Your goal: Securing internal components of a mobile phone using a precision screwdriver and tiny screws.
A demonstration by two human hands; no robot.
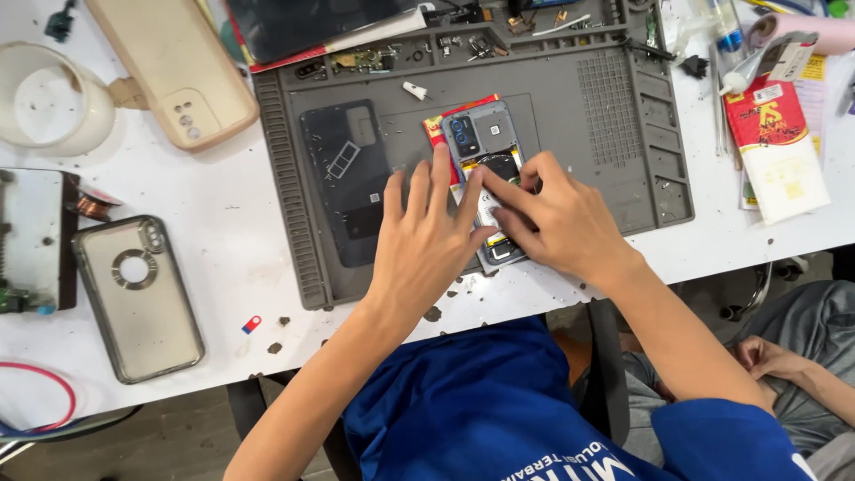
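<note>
An opened phone [482, 142] lies back-up on a grey work mat [588, 134], its inner parts and camera block showing, with a red packet under its upper edge. My left hand [426, 236] lies flat over the phone's left side, fingers spread. My right hand [552, 218] presses its fingertips onto the phone's middle, on the battery area. A dark back cover [343, 178] rests on the mat to the left of my hands.
A clear phone case [138, 294] and a beige case [174, 67] lie on the white table at the left. A white cup [49, 102] is at far left. Red-and-white packets [779, 147] and tubes are at right. Another person's hand [766, 356] rests at lower right.
</note>
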